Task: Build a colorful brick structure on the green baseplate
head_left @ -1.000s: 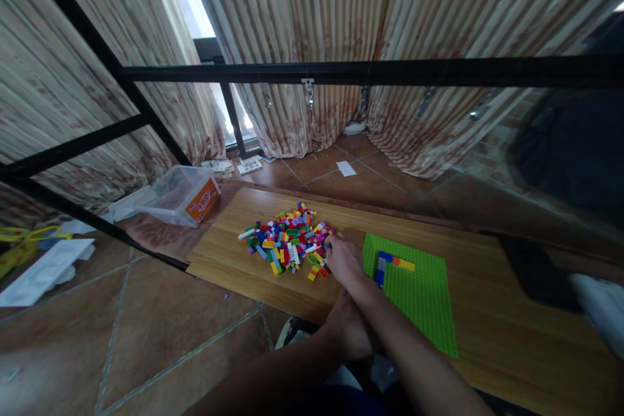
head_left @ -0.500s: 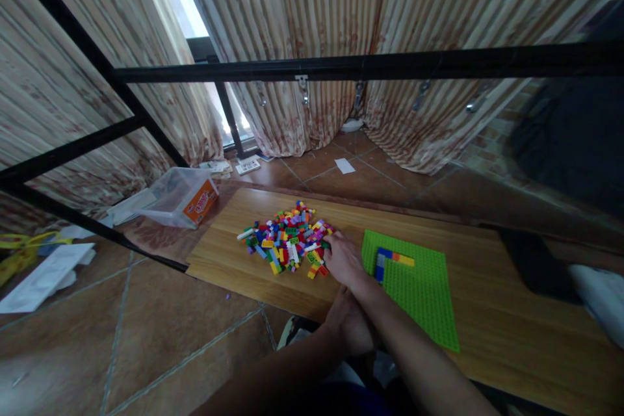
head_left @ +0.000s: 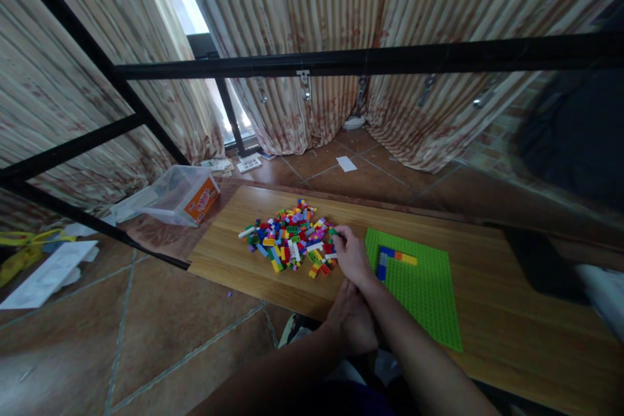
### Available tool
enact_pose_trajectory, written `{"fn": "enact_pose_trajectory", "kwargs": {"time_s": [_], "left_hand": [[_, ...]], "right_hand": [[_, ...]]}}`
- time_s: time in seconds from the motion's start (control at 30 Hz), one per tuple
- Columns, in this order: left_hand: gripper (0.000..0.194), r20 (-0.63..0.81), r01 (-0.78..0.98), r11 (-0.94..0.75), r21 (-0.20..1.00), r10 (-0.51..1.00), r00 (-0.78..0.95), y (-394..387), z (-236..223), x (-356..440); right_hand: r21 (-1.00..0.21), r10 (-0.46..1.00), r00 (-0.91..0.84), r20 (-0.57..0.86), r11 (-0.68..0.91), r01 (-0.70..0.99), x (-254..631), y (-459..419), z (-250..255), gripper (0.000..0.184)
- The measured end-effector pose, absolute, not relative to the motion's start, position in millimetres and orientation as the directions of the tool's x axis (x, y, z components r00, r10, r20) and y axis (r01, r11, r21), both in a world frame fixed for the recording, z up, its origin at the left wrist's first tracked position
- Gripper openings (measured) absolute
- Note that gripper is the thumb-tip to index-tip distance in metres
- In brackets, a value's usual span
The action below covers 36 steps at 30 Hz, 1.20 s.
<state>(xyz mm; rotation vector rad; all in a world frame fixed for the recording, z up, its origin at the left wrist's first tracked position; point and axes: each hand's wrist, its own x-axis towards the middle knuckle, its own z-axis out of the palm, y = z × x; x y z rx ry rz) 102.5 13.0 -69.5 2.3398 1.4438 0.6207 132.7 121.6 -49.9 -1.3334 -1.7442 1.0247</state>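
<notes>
The left hand (head_left: 351, 325) is lying nearest the body, below the right wrist; its fingers are partly hidden, so I cannot tell whether it is gripping anything. Just beyond, the right hand (head_left: 353, 257) is curling over the surface (head_left: 219, 260), its fingertips seemingly pinching a green brick (head_left: 333, 231), though the view is small and dim. The pile (head_left: 292, 244) is spreading directly to the left of those fingertips, its near edge almost meeting them. The plate (head_left: 424, 299) is lying on the opposite side, right of the hand, its long axis running away from the body. The bricks on it (head_left: 400, 257) are forming an L. The right hand is sitting nearer than the left to both pile and L.
</notes>
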Motion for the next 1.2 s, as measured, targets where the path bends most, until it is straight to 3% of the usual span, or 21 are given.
{"fn": "enact_pose_trajectory", "kwargs": {"time_s": [0.13,0.23,0.37,0.67,1.2], "left_hand": [[0.053,0.17,0.777,-0.448,0.442,0.893,0.418,10.9,-70.0,103.4],[0.053,0.195,0.795,-0.453,0.402,0.891,0.409,8.9,-73.3,103.9],[0.053,0.218,0.797,-0.477,0.37,0.879,0.425,8.8,-77.0,103.5],[0.042,0.251,0.777,-0.476,0.412,0.879,0.405,8.9,-82.2,104.5],[0.048,0.207,0.789,-0.468,0.398,0.884,0.42,9.3,-77.5,104.3]], "right_hand": [[-0.995,0.973,-0.214,-0.092,-0.096,-0.008,137.6,124.6,-54.5,0.043],[-0.941,0.952,-0.266,-0.152,-0.222,-0.255,141.1,125.0,-55.0,0.044],[-0.838,0.932,-0.296,-0.208,-0.326,-0.438,143.8,123.9,-52.9,0.044],[-0.794,0.908,-0.323,-0.267,-0.397,-0.46,147.2,121.8,-48.0,0.042],[-0.822,0.925,-0.313,-0.215,-0.345,-0.453,148.4,118.0,-37.3,0.039]]}}
